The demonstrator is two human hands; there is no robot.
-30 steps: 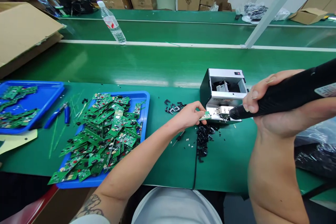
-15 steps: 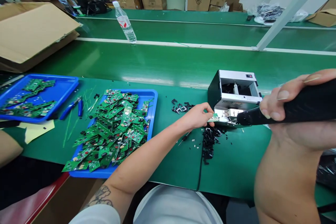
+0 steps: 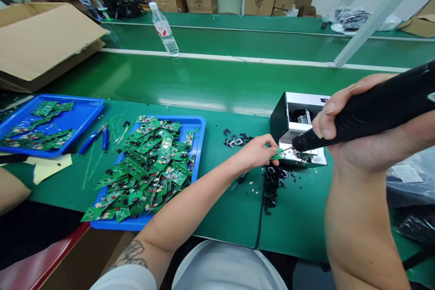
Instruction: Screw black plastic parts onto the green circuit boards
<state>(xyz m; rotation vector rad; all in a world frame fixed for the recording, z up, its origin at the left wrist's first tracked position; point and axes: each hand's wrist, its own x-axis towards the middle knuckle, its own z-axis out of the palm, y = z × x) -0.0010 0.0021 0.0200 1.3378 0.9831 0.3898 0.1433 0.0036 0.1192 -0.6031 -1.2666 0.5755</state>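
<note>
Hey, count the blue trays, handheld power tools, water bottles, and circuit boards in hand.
Blue trays: 2
Black handheld power tools in the right hand: 1
Plastic water bottles: 1
Circuit boards in the left hand: 1
Total: 5

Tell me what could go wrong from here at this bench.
The black handheld tool in the right hand points at the small green circuit board held by the left hand, so a slip could hit those fingers. Boards heaped over the rim of the blue tray might slide off.
</note>
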